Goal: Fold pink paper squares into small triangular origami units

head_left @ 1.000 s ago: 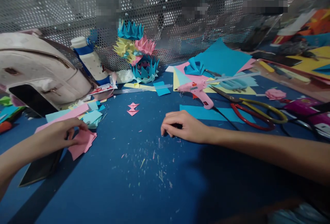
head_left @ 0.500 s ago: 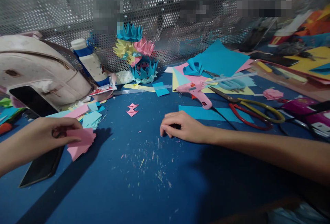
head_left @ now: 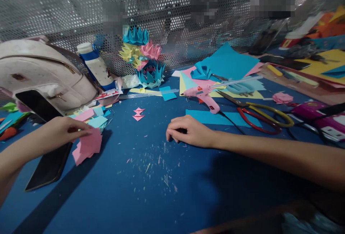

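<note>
Pink paper pieces (head_left: 88, 145) are pinched between the thumb and fingers of my left hand (head_left: 67, 130), over the left of the blue table (head_left: 151, 205). Beneath and beside that hand lie a dark phone (head_left: 51, 165) and a pile of light blue and pink paper pieces (head_left: 97, 122). My right hand (head_left: 187, 130) rests on the table with its fingers curled in; whether anything is inside them is hidden. Two small folded pink pieces (head_left: 138, 114) lie between my hands, farther back. A pink glue gun (head_left: 202, 95) lies behind my right hand.
Scissors (head_left: 258, 113) and a blue paper strip (head_left: 223, 118) lie right of centre. Folded paper flowers (head_left: 151, 72), a bottle (head_left: 95, 65) and a pale backpack (head_left: 40, 72) stand along the back. Paper scraps (head_left: 159, 169) dot the middle; coloured sheets (head_left: 231, 61) lie behind.
The fingers of my left hand have shifted to the upper edge of the pink pieces, which now hang more tilted and show more of their surface. My right hand stays put.
</note>
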### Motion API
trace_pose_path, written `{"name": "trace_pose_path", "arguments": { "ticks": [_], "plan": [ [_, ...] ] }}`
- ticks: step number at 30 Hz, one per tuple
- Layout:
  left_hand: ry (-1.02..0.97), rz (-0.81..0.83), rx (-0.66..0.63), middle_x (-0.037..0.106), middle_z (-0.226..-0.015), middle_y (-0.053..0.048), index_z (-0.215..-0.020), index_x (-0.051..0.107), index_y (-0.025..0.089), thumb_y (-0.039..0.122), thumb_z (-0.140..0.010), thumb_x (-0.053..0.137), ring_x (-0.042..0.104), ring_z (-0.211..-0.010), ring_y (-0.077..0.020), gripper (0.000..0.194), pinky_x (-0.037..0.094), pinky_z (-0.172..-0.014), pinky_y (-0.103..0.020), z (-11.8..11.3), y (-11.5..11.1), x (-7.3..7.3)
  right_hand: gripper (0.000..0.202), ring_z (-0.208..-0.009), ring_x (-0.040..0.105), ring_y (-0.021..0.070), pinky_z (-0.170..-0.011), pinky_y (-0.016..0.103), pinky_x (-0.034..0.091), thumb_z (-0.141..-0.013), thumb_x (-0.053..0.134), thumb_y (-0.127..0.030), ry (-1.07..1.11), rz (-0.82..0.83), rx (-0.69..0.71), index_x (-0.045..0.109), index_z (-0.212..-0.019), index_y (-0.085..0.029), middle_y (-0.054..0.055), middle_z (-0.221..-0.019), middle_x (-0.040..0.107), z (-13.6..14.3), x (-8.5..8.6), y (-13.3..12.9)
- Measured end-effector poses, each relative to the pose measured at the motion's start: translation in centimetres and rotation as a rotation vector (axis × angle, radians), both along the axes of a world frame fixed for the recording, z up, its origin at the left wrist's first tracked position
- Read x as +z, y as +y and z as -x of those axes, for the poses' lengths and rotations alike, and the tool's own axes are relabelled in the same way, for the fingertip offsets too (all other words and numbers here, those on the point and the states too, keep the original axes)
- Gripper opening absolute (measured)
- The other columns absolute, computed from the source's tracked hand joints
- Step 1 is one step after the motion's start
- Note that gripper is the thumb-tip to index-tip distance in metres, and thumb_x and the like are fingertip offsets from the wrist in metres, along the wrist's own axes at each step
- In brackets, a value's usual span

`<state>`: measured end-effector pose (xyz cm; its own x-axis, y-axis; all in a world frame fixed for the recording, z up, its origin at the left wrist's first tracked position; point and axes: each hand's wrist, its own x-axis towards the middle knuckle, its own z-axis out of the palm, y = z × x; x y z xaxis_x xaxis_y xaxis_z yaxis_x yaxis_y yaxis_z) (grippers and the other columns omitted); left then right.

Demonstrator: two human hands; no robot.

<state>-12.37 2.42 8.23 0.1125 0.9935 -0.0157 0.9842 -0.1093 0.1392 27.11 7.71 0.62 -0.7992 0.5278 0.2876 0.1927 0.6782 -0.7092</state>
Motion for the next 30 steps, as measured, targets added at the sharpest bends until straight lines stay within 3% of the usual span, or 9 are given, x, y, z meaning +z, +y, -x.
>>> {"name": "trace_pose_path", "arguments": {
  "ticks": [2, 5, 9, 13, 16, 18, 22, 26, 30],
  "plan": [
    [-0.051, 0.051, -0.08, 0.076, -0.106, 0.0, -0.087, 0.08, 0.031, 0.047, -0.081, 0.056, 0.07, -0.087, -0.0203, 0.029, 0.049, -0.07, -0.024, 0.1, 0.3, 0.3, 0.027, -0.065, 0.06, 0.0104, -0.058, 0.021, 0.041, -0.096, 0.049, -0.021, -0.006, 0.009, 0.002, 0.071, -0.082, -0.016, 0.001, -0.065, 0.064, 0.0, 0.0, 0.0],
    [-0.097, 0.029, -0.148, 0.072, -0.118, -0.004, -0.098, 0.079, 0.033, 0.045, -0.084, 0.051, 0.067, -0.098, -0.0224, 0.033, 0.049, -0.074, -0.027, -0.3, 0.5, 0.8, 0.028, -0.064, 0.06, 0.0101, -0.059, 0.021, 0.042, -0.096, 0.049, -0.022, -0.006, 0.01, -0.008, 0.071, -0.081, -0.015, 0.001, -0.065, 0.064, 0.1, 0.1, -0.1],
    [-0.171, -0.056, -0.179, 0.074, -0.11, -0.005, -0.099, 0.079, 0.03, 0.044, -0.086, 0.055, 0.066, -0.085, -0.0194, 0.03, 0.046, -0.067, -0.026, -2.1, 0.6, 1.5, 0.029, -0.062, 0.06, 0.0097, -0.059, 0.021, 0.042, -0.097, 0.048, -0.023, -0.007, 0.007, -0.016, 0.071, -0.081, -0.015, 0.001, -0.066, 0.063, 0.2, 0.1, -0.1],
    [-0.309, -0.06, -0.236, 0.076, -0.09, -0.002, -0.092, 0.079, 0.029, 0.043, -0.085, 0.057, 0.062, -0.069, -0.0174, 0.026, 0.042, -0.056, -0.025, -6.0, 0.7, 1.3, 0.031, -0.062, 0.059, 0.0095, -0.061, 0.021, 0.042, -0.098, 0.046, -0.025, -0.006, 0.01, -0.016, 0.071, -0.083, -0.015, 0.001, -0.065, 0.063, 0.2, 0.2, 0.0],
    [-0.446, 0.006, -0.306, 0.075, -0.093, -0.002, -0.095, 0.077, 0.029, 0.039, -0.088, 0.058, 0.062, -0.075, -0.0176, 0.023, 0.046, -0.063, -0.027, -9.9, 0.9, -0.2, 0.028, -0.062, 0.059, 0.0096, -0.059, 0.021, 0.04, -0.099, 0.049, -0.032, -0.016, 0.04, -0.023, 0.07, -0.093, -0.015, 0.001, -0.071, 0.066, 0.3, 0.2, 0.1],
    [-0.543, 0.052, -0.322, 0.074, -0.086, -0.002, -0.099, 0.075, 0.025, 0.038, -0.085, 0.063, 0.059, -0.068, -0.0156, 0.023, 0.045, -0.06, -0.026, -12.5, 1.1, -1.7, 0.028, -0.061, 0.057, 0.01, -0.057, 0.021, 0.038, -0.096, 0.055, -0.039, -0.034, 0.065, -0.05, 0.069, -0.1, -0.016, 0.001, -0.074, 0.067, 0.4, 0.1, 0.2],
    [-0.73, 0.142, -0.329, 0.07, -0.083, -0.003, -0.096, 0.07, 0.02, 0.032, -0.083, 0.066, 0.056, -0.063, -0.0132, 0.018, 0.043, -0.057, -0.025, -15.9, 1.5, -5.0, 0.027, -0.059, 0.051, 0.0102, -0.055, 0.022, 0.033, -0.092, 0.06, -0.042, -0.058, 0.065, -0.111, 0.066, -0.094, -0.016, -0.002, -0.068, 0.06, 0.6, -0.3, 0.5],
    [-0.882, 0.205, -0.295, 0.065, -0.072, 0.0, -0.09, 0.061, 0.02, 0.031, -0.083, 0.066, 0.057, -0.061, -0.0132, 0.014, 0.043, -0.055, -0.024, -16.8, 1.7, -7.0, 0.018, -0.059, 0.047, 0.0099, -0.055, 0.022, 0.031, -0.091, 0.058, -0.03, -0.085, 0.05, -0.103, 0.065, -0.083, -0.016, -0.001, -0.068, 0.058, 0.7, -0.5, 0.8],
    [-0.95, 0.254, -0.264, 0.066, -0.07, 0.002, -0.095, 0.059, 0.022, 0.03, -0.087, 0.064, 0.058, -0.06, -0.0129, 0.012, 0.041, -0.055, -0.025, -16.4, 1.1, -7.6, 0.019, -0.064, 0.05, 0.0106, -0.058, 0.023, 0.032, -0.092, 0.057, -0.029, -0.106, 0.069, -0.147, 0.063, -0.08, -0.016, 0.0, -0.071, 0.059, 0.6, -0.5, 0.5]
  ]
}}
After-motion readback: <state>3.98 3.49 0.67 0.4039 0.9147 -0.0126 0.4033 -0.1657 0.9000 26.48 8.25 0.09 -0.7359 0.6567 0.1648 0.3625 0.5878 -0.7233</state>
